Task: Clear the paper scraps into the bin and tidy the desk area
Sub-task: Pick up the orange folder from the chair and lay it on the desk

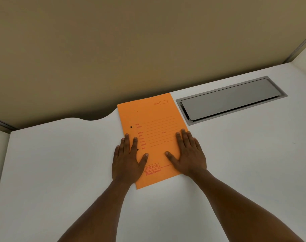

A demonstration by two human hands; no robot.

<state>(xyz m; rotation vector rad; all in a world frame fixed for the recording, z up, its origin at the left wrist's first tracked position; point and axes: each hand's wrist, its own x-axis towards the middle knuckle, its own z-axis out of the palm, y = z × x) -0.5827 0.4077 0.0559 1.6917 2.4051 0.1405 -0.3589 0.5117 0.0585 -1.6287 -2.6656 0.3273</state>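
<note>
An orange file folder [152, 119] with red print lies flat on the white desk [61, 163], its far edge near the beige partition. My left hand [127, 159] rests palm down on the folder's left edge, fingers spread. My right hand [188, 154] lies flat on its right side, fingers apart. Neither hand grips anything. No paper scraps and no bin are in view.
A grey metal cable hatch [230, 99] is set flush into the desk, right of the folder. A beige partition [131, 49] stands along the desk's back edge, with a curved cutout [94, 117] in that edge left of the folder.
</note>
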